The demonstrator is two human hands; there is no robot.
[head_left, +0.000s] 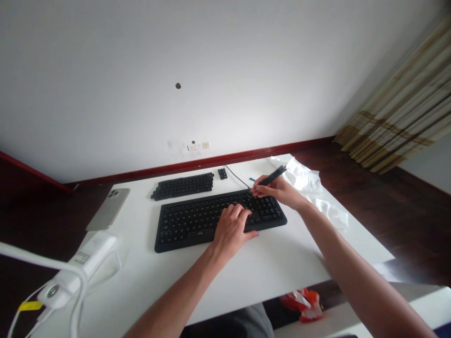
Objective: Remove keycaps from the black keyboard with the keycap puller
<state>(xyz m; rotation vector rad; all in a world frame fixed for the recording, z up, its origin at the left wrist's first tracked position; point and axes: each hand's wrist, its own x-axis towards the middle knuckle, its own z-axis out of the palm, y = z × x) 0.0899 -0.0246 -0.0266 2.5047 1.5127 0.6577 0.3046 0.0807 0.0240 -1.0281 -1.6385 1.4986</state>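
A black keyboard (190,224) lies on the white table, its main block showing switch tops without keycaps and its number pad dark at the right. My left hand (233,226) rests on the keyboard's right-centre part, thumb apart from the fingers and nothing held. My right hand (273,190) is closed around a slim black pen-like tool (275,175). The tool slants down to the left, its lower tip at the keys near the keyboard's upper right; what exactly it touches is too small to tell. Behind the keyboard, loose black keycaps (183,186) stand in rows, with a smaller keycap group (222,173) beside them.
A phone (109,209) lies face down at the table's left edge. Nearer, a white power strip (79,265) trails cables. Crumpled clear plastic (306,176) lies along the right edge, and a small teal-tipped item (252,179) behind my right hand. A thin cable (237,176) runs backward.
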